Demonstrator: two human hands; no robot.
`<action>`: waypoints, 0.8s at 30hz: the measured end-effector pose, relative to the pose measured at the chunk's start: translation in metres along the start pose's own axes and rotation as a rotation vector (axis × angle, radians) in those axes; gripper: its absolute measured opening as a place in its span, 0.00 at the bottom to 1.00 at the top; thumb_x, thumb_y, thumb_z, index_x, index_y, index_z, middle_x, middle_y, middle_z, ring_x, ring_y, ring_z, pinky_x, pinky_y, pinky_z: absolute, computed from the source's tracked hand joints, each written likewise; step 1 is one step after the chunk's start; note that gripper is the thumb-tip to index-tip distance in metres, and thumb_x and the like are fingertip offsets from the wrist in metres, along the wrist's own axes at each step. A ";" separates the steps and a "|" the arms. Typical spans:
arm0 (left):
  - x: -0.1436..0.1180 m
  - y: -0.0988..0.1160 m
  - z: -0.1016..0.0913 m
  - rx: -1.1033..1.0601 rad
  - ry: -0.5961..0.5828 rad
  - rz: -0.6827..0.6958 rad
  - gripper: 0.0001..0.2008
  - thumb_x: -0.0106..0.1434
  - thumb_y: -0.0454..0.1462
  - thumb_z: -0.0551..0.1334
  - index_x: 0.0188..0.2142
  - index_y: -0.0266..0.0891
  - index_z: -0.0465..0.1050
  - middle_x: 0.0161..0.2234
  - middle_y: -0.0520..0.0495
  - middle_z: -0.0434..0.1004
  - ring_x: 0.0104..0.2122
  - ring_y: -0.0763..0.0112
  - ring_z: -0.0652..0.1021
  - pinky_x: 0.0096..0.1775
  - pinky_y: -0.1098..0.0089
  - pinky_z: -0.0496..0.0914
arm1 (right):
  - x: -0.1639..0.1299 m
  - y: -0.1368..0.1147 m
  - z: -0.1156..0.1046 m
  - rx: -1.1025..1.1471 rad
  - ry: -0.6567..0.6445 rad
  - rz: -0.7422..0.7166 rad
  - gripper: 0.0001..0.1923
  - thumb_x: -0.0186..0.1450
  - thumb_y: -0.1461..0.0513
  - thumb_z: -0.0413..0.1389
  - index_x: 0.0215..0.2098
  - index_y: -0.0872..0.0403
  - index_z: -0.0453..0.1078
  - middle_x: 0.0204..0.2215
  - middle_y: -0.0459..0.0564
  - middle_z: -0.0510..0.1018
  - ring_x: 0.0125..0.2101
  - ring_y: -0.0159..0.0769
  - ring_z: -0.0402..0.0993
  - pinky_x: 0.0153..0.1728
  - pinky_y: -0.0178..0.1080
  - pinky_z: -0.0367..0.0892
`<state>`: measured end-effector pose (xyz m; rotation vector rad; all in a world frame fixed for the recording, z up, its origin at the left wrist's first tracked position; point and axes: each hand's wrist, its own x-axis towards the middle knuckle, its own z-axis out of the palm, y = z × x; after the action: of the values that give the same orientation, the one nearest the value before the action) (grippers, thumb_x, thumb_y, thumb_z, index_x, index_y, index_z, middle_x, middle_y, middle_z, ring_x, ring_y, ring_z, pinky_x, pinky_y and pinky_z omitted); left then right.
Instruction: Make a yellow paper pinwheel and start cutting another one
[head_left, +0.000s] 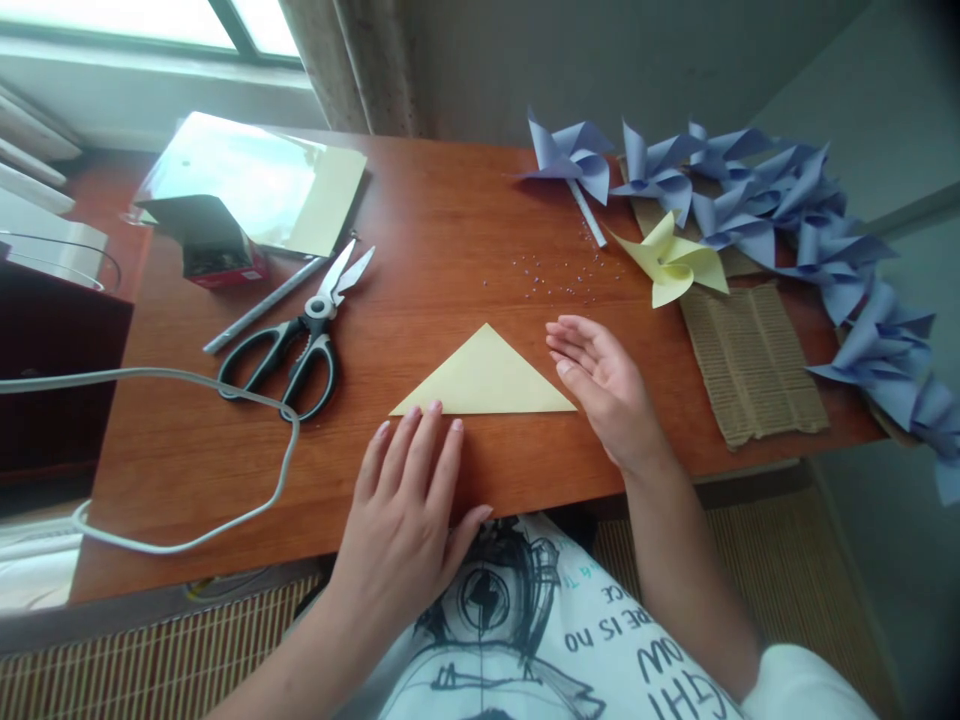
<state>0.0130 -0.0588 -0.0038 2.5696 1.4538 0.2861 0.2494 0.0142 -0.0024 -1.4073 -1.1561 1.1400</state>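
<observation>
A yellow sheet of paper [486, 378], folded into a triangle, lies flat on the wooden table with its long edge toward me and its point away. My left hand [409, 490] rests palm down with fingers spread, its fingertips touching the long edge of the paper left of the middle. At the paper's right corner, my right hand [600, 385] is raised on its side, fingers stretched and slightly curved, holding nothing. Open-bladed scissors [319, 310] with black handles lie to the left of the paper.
Several blue paper pinwheels [795, 190] and one yellow pinwheel [671, 262] lie right, around corrugated cardboard [754, 370]. Tiny beads [551, 280] are scattered mid-table. Left are a small open box [217, 250], a grey rod [262, 305], a paper pack [330, 195] and a white cable [281, 470].
</observation>
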 end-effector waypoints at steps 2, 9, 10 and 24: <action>0.005 0.003 0.001 -0.016 -0.020 0.007 0.36 0.67 0.50 0.59 0.67 0.29 0.60 0.69 0.27 0.56 0.68 0.37 0.60 0.66 0.41 0.54 | 0.002 -0.002 -0.001 0.005 -0.053 0.037 0.23 0.65 0.61 0.60 0.57 0.48 0.66 0.59 0.55 0.72 0.62 0.43 0.69 0.65 0.51 0.64; 0.012 0.005 0.002 -0.051 -0.034 0.007 0.35 0.68 0.50 0.58 0.67 0.30 0.61 0.70 0.27 0.55 0.68 0.37 0.60 0.65 0.39 0.54 | -0.001 -0.010 0.001 0.084 -0.128 0.128 0.24 0.64 0.61 0.62 0.58 0.48 0.66 0.58 0.54 0.74 0.56 0.42 0.74 0.61 0.49 0.69; 0.013 0.005 0.002 -0.058 -0.029 0.006 0.34 0.68 0.49 0.59 0.67 0.31 0.60 0.70 0.27 0.56 0.68 0.37 0.60 0.65 0.39 0.54 | -0.002 -0.010 0.001 0.111 -0.141 0.147 0.24 0.64 0.61 0.62 0.58 0.49 0.66 0.57 0.54 0.75 0.55 0.42 0.74 0.60 0.48 0.69; 0.036 -0.002 -0.004 -0.341 0.170 -0.041 0.35 0.66 0.34 0.62 0.69 0.37 0.50 0.70 0.31 0.53 0.68 0.49 0.61 0.64 0.49 0.64 | -0.044 -0.016 0.032 0.149 -0.354 -0.026 0.16 0.72 0.61 0.55 0.57 0.47 0.72 0.53 0.50 0.79 0.53 0.40 0.76 0.57 0.46 0.71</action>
<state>0.0281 -0.0264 0.0025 2.2855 1.3691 0.6957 0.2110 -0.0245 0.0136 -1.1014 -1.2980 1.4653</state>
